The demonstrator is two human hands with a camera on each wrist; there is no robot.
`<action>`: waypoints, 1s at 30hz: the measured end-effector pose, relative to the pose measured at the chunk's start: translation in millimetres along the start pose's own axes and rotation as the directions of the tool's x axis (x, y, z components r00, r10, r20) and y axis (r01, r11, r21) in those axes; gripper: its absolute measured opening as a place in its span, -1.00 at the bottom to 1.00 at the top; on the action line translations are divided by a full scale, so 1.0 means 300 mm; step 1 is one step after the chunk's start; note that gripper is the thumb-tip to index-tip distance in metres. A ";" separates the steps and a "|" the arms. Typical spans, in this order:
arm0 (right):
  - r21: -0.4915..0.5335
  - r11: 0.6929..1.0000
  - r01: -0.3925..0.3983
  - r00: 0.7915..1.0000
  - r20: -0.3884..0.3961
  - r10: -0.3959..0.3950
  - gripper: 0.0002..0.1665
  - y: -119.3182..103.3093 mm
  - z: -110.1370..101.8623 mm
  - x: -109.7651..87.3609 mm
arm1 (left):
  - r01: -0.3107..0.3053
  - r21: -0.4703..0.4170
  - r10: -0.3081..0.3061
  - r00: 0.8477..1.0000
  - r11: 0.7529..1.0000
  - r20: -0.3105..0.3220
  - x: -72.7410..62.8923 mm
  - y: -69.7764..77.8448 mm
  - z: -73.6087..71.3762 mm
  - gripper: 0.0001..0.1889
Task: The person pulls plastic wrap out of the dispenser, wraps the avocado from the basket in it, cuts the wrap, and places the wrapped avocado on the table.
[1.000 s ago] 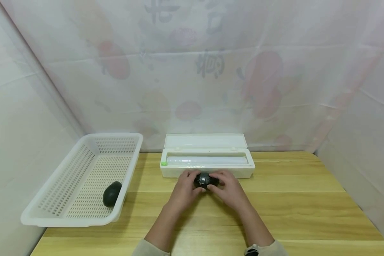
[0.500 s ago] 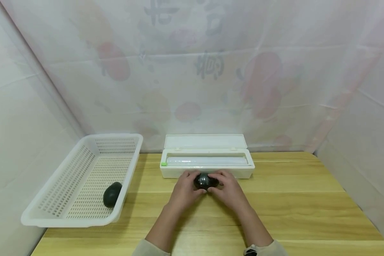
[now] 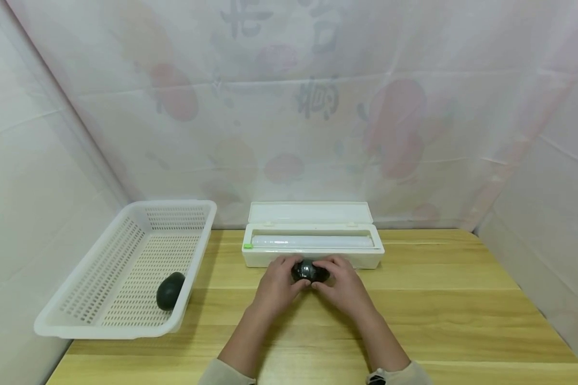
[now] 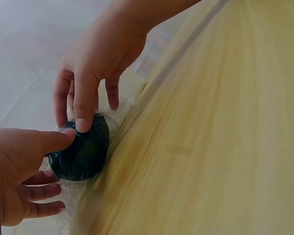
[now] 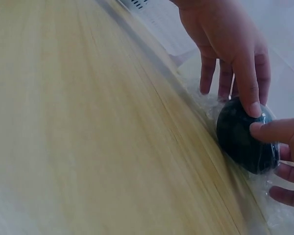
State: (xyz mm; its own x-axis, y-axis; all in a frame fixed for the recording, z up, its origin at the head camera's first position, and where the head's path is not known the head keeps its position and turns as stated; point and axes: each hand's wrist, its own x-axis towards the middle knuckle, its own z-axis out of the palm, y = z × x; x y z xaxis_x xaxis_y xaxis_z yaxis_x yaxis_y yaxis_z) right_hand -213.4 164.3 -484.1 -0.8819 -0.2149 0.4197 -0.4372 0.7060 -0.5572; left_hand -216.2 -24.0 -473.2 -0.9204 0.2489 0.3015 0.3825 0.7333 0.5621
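A dark green avocado [image 3: 310, 271], shiny under clear cling film [image 4: 68, 198], sits in front of the dispenser box. From the left, my left hand [image 3: 278, 282] holds it, thumb on the near side and fingers at the far side. My right hand [image 3: 343, 283] grips the other end in the same way. Both thumb tips press on its surface close together in the left wrist view. Crinkled film spreads out beneath the other fingers. The white cling film dispenser [image 3: 313, 259] stands right behind the hands, lid up, a film roll [image 3: 313, 241] inside.
A white perforated basket [image 3: 199, 256] stands at the left of the wooden table [image 3: 443, 305]. Inside it, against the right wall, lies another dark avocado [image 3: 170, 291]. A printed pale curtain [image 3: 289, 123] hangs behind the table.
Both hands stay around the avocado in nearly the same place, with only slight shifts of the fingers and thumbs. The box and basket stay put.
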 end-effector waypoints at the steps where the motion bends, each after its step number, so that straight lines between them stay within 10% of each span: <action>1: -0.003 1.000 0.006 1.000 -0.002 -0.006 -0.52 0.001 0.001 0.000 | 0.003 0.001 -0.003 1.000 1.000 0.006 0.000 0.000 -0.003 -0.51; 15: -0.034 0.996 0.089 0.992 -0.090 -0.091 -0.70 -0.001 -0.002 -0.003 | 0.009 0.032 -0.005 0.994 0.999 -0.110 0.006 -0.006 -0.026 -0.71; 23: -0.009 0.996 0.088 0.990 -0.107 -0.088 -0.69 -0.006 0.000 -0.005 | -0.069 -0.004 0.062 0.920 0.998 -0.387 0.024 -0.053 -0.074 -0.74; 26: -0.007 0.996 0.089 0.990 -0.107 -0.089 -0.68 -0.007 0.001 -0.005 | -0.032 -0.047 0.009 0.904 0.998 -0.427 0.031 -0.097 -0.115 -0.52; 30: -0.005 0.996 0.089 0.991 -0.102 -0.089 -0.67 -0.008 0.001 -0.006 | 0.088 -0.106 -0.120 0.929 0.991 -0.350 0.037 -0.161 -0.163 -0.23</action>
State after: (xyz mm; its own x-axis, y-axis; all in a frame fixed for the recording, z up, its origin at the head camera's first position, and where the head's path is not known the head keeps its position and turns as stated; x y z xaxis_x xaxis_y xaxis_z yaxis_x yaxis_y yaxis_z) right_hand -211.0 162.9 -483.8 -0.8165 -0.2070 0.5390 -0.5135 0.6871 -0.5140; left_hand -240.8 -87.7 -459.5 -0.8725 -0.0780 0.4823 0.3066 0.6814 0.6647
